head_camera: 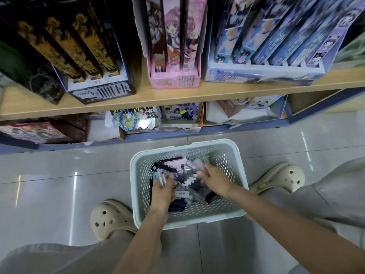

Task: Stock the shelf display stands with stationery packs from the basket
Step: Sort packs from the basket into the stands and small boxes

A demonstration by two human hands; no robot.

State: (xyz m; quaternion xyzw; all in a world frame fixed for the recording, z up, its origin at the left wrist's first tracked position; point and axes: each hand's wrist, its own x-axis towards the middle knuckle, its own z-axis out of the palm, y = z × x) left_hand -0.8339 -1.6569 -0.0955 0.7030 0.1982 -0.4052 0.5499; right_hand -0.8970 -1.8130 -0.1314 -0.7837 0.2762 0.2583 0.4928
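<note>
Hands work inside the pale blue basket (242, 175), which stands on the tiled floor (59, 175) between two cream clogs (110, 216), just in front of the shelving. The left hand (163, 189) has its grip closed round a clear pack (160, 179) with a white pen inside. The thumb lies on top and the fingers curl beneath, holding the pack at the left side of the basket, above the pile. The right hand (216, 179) reaches in from the right with its fingers (202, 174) bent down into the heap. Blur hides whether that grip has hold of anything or only touches the wrappers.

The stationery packs (189, 183) lie loose and overlapping on the basket's bottom, clear sleeves with white caps, dark cards and a barcode label showing. Above, on the wooden shelf (177, 96), three display stands sit side by side. They are a black-and-gold stand (94, 76) on the left, a pink stand (173, 78) in the middle and a blue stand (264, 73) on the right, each holding tall upright boxes. The pink stand is directly beyond the basket.
</note>
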